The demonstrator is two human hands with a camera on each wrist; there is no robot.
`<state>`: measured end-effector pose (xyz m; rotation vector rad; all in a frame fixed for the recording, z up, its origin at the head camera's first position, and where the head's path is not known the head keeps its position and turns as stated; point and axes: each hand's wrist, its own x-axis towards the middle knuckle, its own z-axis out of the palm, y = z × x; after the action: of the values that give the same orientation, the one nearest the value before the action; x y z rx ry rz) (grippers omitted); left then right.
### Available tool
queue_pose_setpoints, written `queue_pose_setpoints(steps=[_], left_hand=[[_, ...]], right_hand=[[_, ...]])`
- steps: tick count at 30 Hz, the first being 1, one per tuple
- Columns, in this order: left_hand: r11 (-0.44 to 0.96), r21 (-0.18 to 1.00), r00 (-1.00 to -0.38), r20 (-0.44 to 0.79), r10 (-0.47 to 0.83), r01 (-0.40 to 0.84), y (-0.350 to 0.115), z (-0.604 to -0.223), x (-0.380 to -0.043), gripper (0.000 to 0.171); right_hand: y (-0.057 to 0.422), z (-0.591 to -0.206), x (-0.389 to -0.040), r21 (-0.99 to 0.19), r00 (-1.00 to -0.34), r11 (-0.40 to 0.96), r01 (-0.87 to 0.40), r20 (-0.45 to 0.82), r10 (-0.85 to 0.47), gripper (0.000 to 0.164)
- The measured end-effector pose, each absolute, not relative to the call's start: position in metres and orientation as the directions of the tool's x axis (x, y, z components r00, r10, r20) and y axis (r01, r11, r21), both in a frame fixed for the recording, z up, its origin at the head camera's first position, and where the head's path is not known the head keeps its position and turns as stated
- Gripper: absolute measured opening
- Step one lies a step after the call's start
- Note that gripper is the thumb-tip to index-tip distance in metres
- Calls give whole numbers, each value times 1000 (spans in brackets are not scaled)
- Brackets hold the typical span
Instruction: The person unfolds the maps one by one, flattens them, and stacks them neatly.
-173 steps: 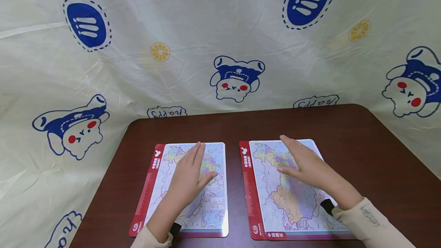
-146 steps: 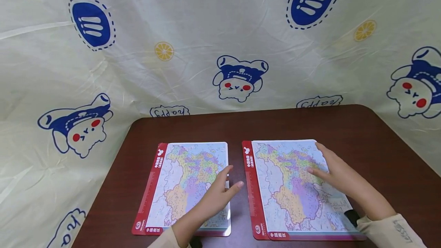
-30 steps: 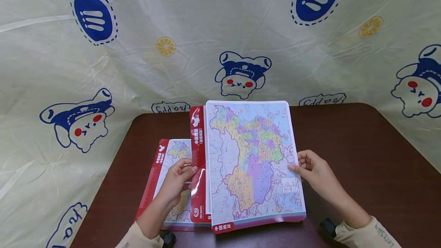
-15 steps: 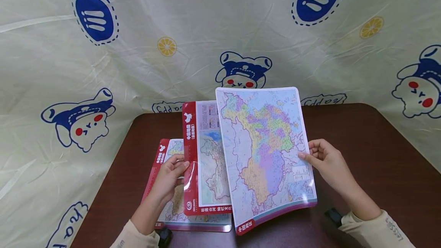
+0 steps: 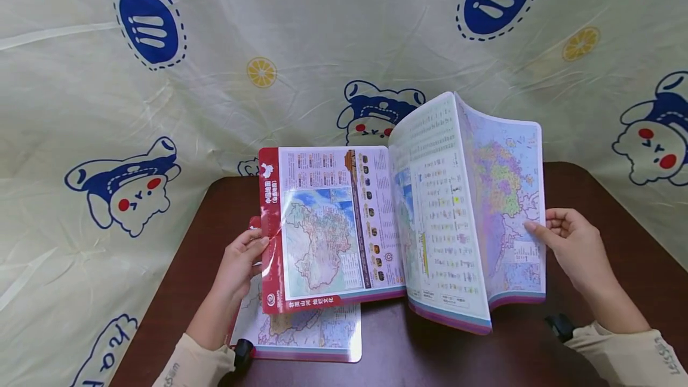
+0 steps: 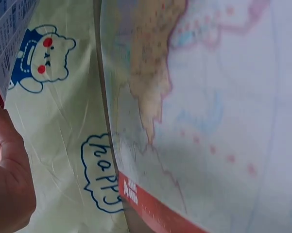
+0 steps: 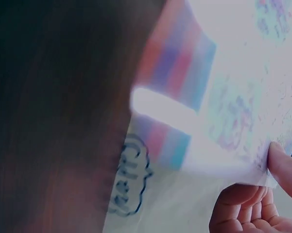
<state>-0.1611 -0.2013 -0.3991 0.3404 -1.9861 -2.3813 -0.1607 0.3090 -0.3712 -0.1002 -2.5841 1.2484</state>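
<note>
A laminated folding map (image 5: 371, 226) is held up above the table, partly unfolded, its panels standing in zigzag folds. My left hand (image 5: 235, 270) pinches its red left edge between thumb and fingers. At the far right edge, my right hand (image 5: 577, 249) pinches the panel printed with a coloured map, thumb in front and fingers curled behind. Beneath the held map lies a second folded map (image 5: 309, 339) on the table, mostly covered. The left wrist view catches my left hand (image 6: 9, 170) at the held map's corner; the right wrist view shows my right hand's fingers (image 7: 238, 206) at a glossy panel.
The dark brown table (image 5: 424, 354) has rounded far corners. Behind and around it hangs a pale cloth (image 5: 215, 28) printed with blue cartoon figures and orange slices. Each wrist carries a black strap (image 5: 243, 351).
Earlier both maps lay flat side by side. The right one was lifted over the left one; the right hand has since drawn its edge rightward, spreading the folds, while the left hand shifted left.
</note>
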Motion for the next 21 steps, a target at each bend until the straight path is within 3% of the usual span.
queue_pose_setpoints(steps=[9, 21], left_hand=[[-221, 969, -969, -159, -191, -115, -226, -397, -169, 8], [-104, 982, -961, -174, -213, -155, -246, -402, -188, 22]], right_hand=[[358, -377, -175, -733, -935, 661, 163, 100, 341, 63], [389, -383, -190, -645, -891, 717, 265, 120, 438, 55]])
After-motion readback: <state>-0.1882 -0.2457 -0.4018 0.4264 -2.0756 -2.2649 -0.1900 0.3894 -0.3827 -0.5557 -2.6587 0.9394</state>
